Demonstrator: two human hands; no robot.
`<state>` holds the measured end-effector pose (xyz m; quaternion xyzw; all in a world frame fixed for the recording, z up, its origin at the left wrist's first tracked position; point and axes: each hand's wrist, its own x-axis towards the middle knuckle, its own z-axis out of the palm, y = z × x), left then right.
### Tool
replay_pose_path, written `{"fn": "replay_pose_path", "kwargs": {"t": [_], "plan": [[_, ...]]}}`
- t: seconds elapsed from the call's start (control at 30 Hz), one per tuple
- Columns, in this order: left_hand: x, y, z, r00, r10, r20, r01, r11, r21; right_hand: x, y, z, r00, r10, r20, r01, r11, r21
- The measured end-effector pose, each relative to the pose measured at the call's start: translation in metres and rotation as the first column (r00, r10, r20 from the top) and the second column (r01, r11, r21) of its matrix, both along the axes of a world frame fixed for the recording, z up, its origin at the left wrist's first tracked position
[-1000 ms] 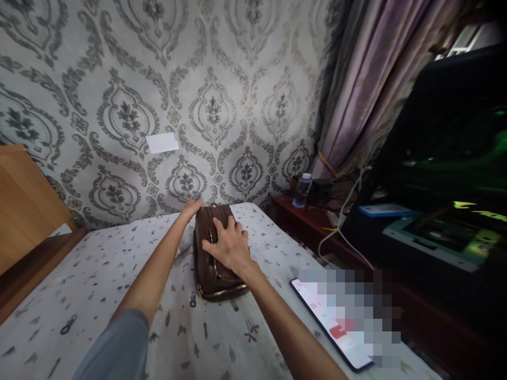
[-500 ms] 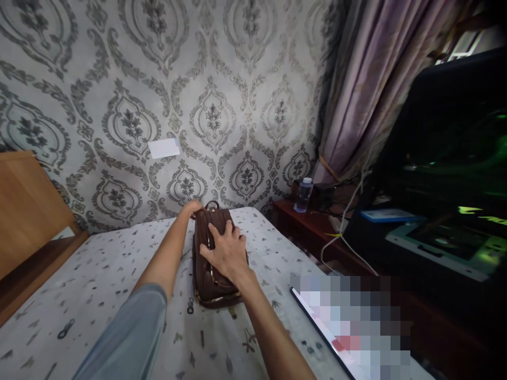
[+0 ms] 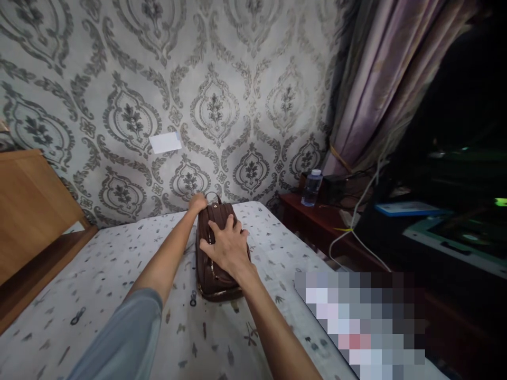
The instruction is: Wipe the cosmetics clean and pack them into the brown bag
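Observation:
A brown leather bag [image 3: 205, 274] with gold zippers and a small top handle lies on the patterned bedsheet, its top end toward the wall. My left hand [image 3: 197, 201] is closed at the bag's upper left corner, close to the handle. Its fingertips are mostly hidden, so the exact part of the bag they grip cannot be made out. Spread flat over the bag's front is my right hand [image 3: 228, 247], fingers apart and resting on the leather beside a front zipper.
A clear bottle with a white cap [image 3: 312, 188] stands on a dark red side table [image 3: 295, 207]. Right of the bed are cables [image 3: 366, 190] and a dark computer case. A pixelated flat object [image 3: 348, 322] lies at the bed's right edge; a wooden headboard [image 3: 35, 206] is left.
The view has shifted slightly. My left hand has turned a little and sits nearer the bag's handle. My right hand keeps its place on the bag.

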<state>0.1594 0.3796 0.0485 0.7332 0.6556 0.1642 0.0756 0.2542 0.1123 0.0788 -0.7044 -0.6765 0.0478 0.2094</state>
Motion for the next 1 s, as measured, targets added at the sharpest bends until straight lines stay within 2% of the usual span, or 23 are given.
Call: {"fn": "replay_pose_path", "kwargs": {"t": [0.13, 0.33, 0.73, 0.83, 1.0], "plan": [[0.001, -0.01, 0.0, 0.997, 0.066, 0.036, -0.066, 0.998, -0.014, 0.0, 0.003, -0.004, 1.0, 0.001, -0.008, -0.001, 1.0, 0.017], [-0.002, -0.022, 0.002, 0.988, 0.078, 0.132, -0.08, 0.997, 0.007, 0.0, 0.002, -0.004, 1.0, 0.006, -0.02, -0.005, 1.0, 0.024], [-0.015, -0.038, 0.002, 0.938, -0.102, 0.332, 0.046, 0.984, 0.173, 0.0, 0.001, 0.0, 1.0, 0.006, 0.008, -0.006, 1.0, -0.017], [-0.014, -0.032, 0.009, 0.924, -0.139, 0.357, 0.095, 0.986, 0.137, 0.001, 0.001, 0.0, 1.0, 0.014, 0.003, -0.014, 1.0, -0.024], [-0.001, -0.015, 0.023, 0.916, -0.194, 0.352, 0.207, 0.978, -0.002, 0.001, 0.002, -0.003, 1.0, 0.017, -0.016, -0.016, 1.0, 0.02]]}}
